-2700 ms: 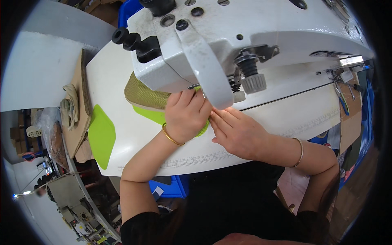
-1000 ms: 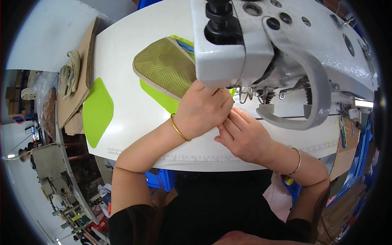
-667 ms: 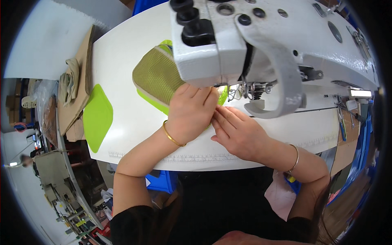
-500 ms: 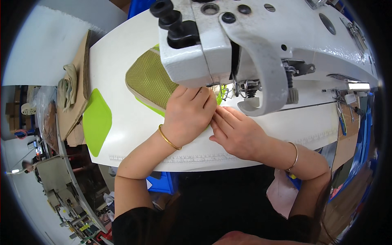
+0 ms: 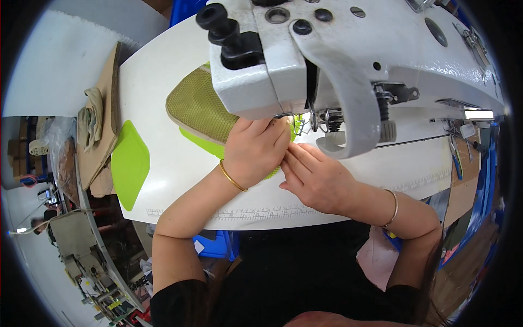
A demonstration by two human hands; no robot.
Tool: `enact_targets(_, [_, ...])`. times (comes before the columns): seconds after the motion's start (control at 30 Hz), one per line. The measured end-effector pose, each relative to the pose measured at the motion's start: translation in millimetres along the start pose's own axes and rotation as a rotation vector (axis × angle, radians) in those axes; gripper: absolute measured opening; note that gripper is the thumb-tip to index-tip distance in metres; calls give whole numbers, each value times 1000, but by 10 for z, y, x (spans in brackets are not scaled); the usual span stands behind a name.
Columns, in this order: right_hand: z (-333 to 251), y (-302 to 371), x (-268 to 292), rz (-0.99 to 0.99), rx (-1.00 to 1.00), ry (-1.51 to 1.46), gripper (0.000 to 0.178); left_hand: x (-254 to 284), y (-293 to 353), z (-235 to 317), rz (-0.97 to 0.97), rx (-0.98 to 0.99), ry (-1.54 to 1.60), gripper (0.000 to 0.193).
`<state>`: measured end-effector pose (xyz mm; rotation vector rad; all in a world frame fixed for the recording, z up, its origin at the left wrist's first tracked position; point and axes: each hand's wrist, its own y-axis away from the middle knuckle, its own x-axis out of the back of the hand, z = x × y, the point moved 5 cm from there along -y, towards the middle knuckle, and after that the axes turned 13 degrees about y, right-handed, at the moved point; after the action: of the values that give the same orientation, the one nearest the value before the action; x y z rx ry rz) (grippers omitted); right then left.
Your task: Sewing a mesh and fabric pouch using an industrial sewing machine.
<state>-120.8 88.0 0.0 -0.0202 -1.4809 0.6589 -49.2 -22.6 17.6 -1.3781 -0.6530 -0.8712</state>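
An olive-green mesh fabric piece (image 5: 199,106) with a pale rim lies on the white table, its right part running under the sewing machine head (image 5: 256,90). Beneath it shows the edge of a bright green layer (image 5: 202,143). My left hand (image 5: 255,152), fingers bent and closed, presses the layered fabric down just in front of the presser foot area. My right hand (image 5: 321,177) comes in from the right, fingers together, their tips meeting the left hand at the fabric's near edge. What the right fingertips pinch is hidden, as is the needle point.
A loose bright green piece (image 5: 131,166) lies at the table's left edge, beside cardboard (image 5: 103,122) with a cloth on it. A ruler strip (image 5: 239,213) runs along the front edge. Tweezers or snips with blue handles (image 5: 456,161) are at the right.
My left hand has shifted slightly to the right and its wrist has turned a little. The mesh piece has moved slightly with it. The right hand looks nearly still.
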Motion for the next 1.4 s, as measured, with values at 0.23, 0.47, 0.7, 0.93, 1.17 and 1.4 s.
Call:
enact_targets(0.23, [-8,7,3,-11,1,1,45,-6,-53,-10,-120,82,-40,19])
enact_targets(0.47, [7,-14,16,-10,-2,12,44,24,13,-86,41,71,-32,21])
enact_targets(0.7, [20,-11,20,-4,-4,-7,43,-16,18,-105,37,105,-16,21])
enact_targets(0.93, [21,2,49,4,-8,-7,43,-48,-19,-30,-102,83,-61,20])
enact_targets(1.17, [16,39,24,-52,-15,-74,46,-29,-38,52,-88,53,-62,25])
enact_targets(1.4, [7,47,-27,-89,-19,-94,47,-74,16,12,6,132,-66,20])
